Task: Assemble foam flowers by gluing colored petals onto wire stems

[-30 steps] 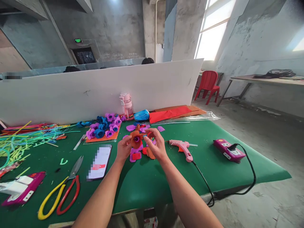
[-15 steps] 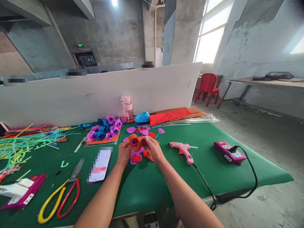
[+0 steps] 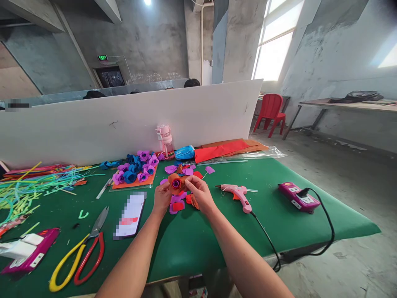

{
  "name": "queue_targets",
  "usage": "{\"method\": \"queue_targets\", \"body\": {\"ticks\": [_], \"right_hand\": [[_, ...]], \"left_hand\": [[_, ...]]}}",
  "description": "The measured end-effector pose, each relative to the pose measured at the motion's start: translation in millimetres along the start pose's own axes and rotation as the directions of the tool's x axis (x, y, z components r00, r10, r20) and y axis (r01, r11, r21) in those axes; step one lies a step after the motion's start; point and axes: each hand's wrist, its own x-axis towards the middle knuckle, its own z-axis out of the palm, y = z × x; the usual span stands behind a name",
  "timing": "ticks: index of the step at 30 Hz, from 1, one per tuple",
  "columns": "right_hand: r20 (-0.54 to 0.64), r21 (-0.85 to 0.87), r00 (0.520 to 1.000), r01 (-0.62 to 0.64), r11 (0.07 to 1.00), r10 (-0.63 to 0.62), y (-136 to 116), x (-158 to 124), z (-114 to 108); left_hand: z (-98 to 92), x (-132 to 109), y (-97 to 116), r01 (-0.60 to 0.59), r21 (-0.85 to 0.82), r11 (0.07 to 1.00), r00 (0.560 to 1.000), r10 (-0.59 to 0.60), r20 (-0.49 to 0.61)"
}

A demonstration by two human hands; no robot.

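An orange-brown craft flower (image 3: 176, 183) with a dark purple and red centre faces me above the green table. My left hand (image 3: 161, 199) is closed on its left side. My right hand (image 3: 200, 192) pinches an orange-brown petal at the flower's right edge; whether that petal is joined to the flower I cannot tell. Loose purple, red and orange petals (image 3: 178, 206) lie beneath and behind my hands. To the right rests a pink glue gun (image 3: 237, 194) with its cord running off the table's front edge.
Left of my hands lie a phone (image 3: 129, 217), large scissors (image 3: 89, 244) and a power strip (image 3: 34, 250). Finished purple and blue flowers (image 3: 133, 171) sit behind the phone. A second power strip (image 3: 298, 198) is at right. A pink bottle (image 3: 165, 138) stands by the white board (image 3: 124, 124).
My right hand's fingers have closed into a pinch on the petal at the flower's right side. The flower and my left hand stay nearly in place.
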Motion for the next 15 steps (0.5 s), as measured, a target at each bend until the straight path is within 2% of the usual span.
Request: {"method": "queue_targets", "body": {"ticks": [8,15], "right_hand": [[-0.062,0.000,0.998,0.011,1.000,-0.011,-0.2,0.7,-1.0],[-0.099,-0.037,0.993,0.058,0.998,-0.062,-3.3,1.0,-1.3]], "left_hand": [[1.8,-1.7,9.4,-0.014,0.044,0.999,1.000,0.014,-0.009],[2.3,-1.1,7.4,-0.024,0.077,0.997,1.000,0.024,-0.004]]}}
